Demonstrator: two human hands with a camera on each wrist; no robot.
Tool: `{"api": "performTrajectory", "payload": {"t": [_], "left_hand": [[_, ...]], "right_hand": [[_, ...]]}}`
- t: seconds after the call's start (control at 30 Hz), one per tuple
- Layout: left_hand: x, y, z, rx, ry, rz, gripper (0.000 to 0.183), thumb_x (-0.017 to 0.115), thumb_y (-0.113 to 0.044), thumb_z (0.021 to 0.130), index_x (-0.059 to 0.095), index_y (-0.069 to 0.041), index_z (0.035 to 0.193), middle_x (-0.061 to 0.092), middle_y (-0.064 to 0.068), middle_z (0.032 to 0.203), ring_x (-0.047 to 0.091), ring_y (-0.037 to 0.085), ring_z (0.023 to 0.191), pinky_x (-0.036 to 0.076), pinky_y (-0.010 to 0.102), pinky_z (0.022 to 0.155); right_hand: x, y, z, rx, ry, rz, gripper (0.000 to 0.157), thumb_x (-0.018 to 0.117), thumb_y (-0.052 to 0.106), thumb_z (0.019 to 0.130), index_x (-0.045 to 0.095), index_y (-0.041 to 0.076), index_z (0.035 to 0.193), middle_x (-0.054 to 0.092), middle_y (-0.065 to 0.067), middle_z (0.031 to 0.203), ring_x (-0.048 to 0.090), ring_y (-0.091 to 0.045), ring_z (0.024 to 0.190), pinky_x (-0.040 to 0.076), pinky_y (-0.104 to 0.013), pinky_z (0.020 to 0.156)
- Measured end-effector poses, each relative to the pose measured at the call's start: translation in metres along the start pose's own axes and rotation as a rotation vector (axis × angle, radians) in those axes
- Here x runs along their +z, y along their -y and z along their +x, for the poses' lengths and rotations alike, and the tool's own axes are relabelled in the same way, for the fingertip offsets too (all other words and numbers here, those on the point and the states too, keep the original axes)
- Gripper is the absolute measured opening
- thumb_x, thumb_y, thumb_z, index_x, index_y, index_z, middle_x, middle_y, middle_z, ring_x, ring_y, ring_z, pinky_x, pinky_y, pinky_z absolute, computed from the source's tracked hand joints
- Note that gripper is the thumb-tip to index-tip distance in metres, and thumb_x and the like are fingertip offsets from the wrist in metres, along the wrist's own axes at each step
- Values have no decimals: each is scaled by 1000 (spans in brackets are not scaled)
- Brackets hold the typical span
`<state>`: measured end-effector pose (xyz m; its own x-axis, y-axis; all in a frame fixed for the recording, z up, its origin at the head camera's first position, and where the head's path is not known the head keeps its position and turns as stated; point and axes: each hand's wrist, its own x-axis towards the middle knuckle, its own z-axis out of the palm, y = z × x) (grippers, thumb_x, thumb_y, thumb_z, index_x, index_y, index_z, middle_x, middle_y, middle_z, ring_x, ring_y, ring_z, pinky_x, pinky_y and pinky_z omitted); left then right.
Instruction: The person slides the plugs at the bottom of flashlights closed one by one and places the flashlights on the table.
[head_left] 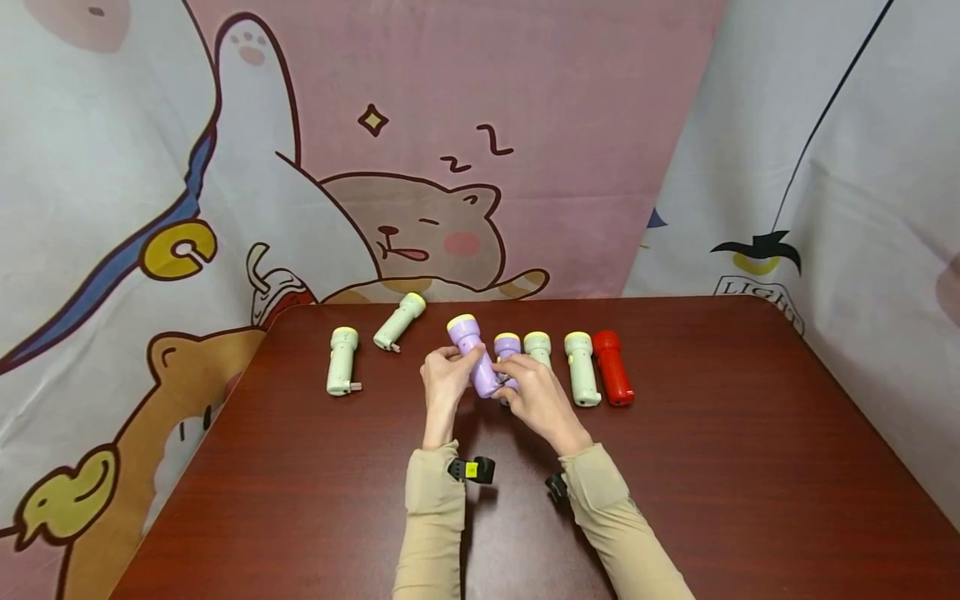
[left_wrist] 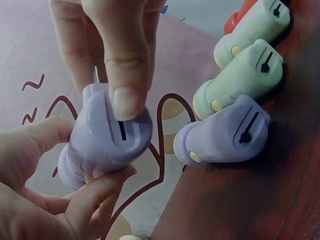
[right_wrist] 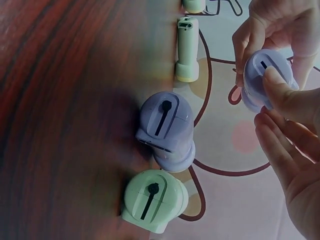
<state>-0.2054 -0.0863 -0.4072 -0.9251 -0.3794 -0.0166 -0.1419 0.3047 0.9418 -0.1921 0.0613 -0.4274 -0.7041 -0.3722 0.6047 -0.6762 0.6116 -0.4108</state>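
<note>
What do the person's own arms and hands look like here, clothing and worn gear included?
The left sleeve and right sleeve are long and beige. The left hand and right hand are bare, without gloves. A small black device with a yellow patch is worn on the left; a second dark device on the right is partly hidden.

There are four green flashlights (head_left: 582,368), two purple ones (left_wrist: 97,134), one red (head_left: 615,368)
</note>
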Motion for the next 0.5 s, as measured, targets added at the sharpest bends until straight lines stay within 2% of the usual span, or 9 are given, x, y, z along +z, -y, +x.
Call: {"api": "performTrajectory", "payload": {"t": [0.13, 0.37, 0.5], "left_hand": [[0, 2, 0, -8, 6, -14, 42, 76, -34, 75, 71, 3, 95, 74, 16, 85, 63, 12, 60, 47, 19, 53], [1, 2, 1, -1, -4, 13, 42, 76, -35, 74, 72, 1, 94, 75, 15, 85, 66, 16, 71, 46, 21, 59], [1, 1, 1, 2, 1, -6, 41, 77, -34, 74, 71, 1, 93, 75, 15, 85, 65, 14, 67, 46, 21, 57]], "right_hand": [[2, 0, -1, 6, -12, -13, 34, 83, 2, 66, 71, 1, 98, 70, -9, 95, 66, -22, 89, 54, -33, 79], [2, 1, -1, 12, -13, -33, 34, 83, 3, 66, 71, 0, 97, 70, -10, 96, 66, -22, 91, 53, -34, 80], [2, 1, -1, 13, -16, -46, 34, 84, 3, 65, 71, 1, 97, 69, -9, 95, 66, -22, 91, 53, -34, 79]]}}
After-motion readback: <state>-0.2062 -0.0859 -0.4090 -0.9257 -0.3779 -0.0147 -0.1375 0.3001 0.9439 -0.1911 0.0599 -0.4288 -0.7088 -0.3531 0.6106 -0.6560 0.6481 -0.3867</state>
